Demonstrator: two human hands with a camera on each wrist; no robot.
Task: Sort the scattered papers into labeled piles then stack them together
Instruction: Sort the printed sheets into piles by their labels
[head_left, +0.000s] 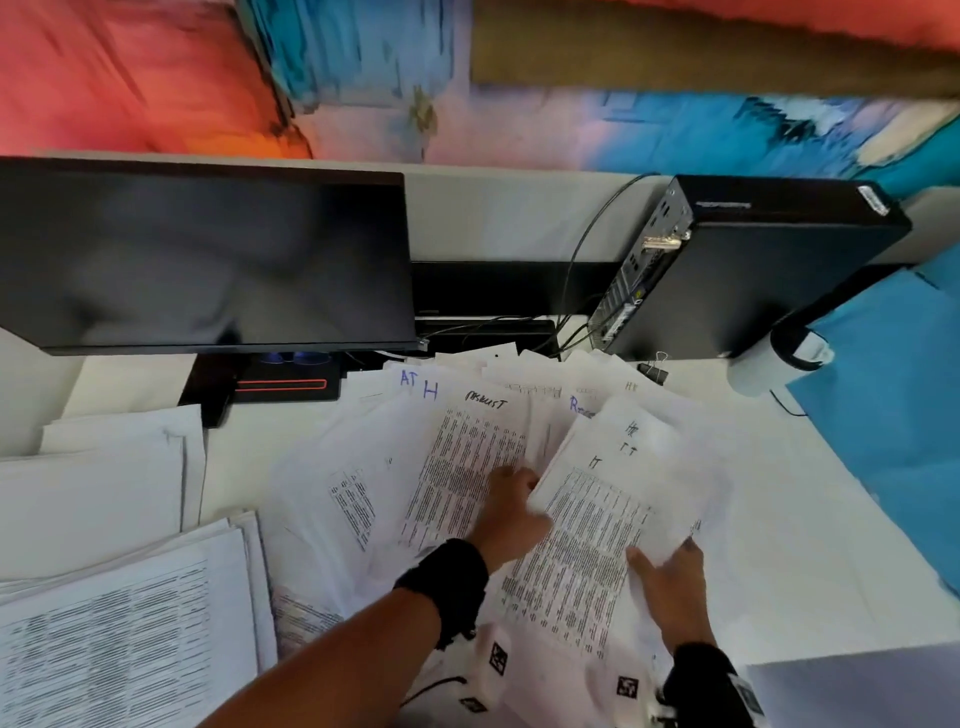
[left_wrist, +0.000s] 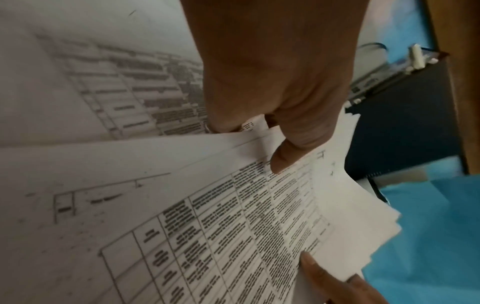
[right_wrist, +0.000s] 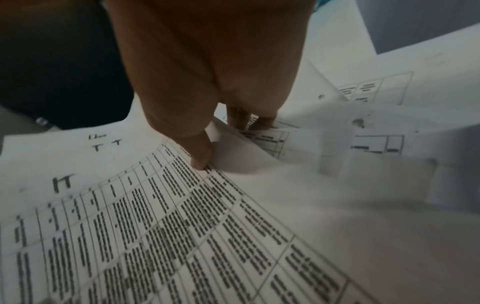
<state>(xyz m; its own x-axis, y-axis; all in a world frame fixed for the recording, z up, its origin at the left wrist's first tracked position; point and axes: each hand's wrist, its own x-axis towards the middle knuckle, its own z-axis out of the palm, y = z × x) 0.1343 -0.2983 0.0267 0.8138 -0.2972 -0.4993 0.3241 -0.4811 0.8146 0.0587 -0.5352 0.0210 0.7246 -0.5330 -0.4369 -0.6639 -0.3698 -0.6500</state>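
Both the left hand (head_left: 511, 512) and right hand (head_left: 670, 582) pinched an IT-marked bundle (head_left: 597, 530) above the scattered papers (head_left: 415, 467) mid-desk. Two piles (head_left: 119, 613) lay sorted at left; judging by this, most sorting and all stacking remained.

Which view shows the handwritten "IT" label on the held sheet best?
The right wrist view: the "IT" label sits large and legible above the table of the sheet. The head view shows it small; the left wrist view catches it sideways by the left hand.
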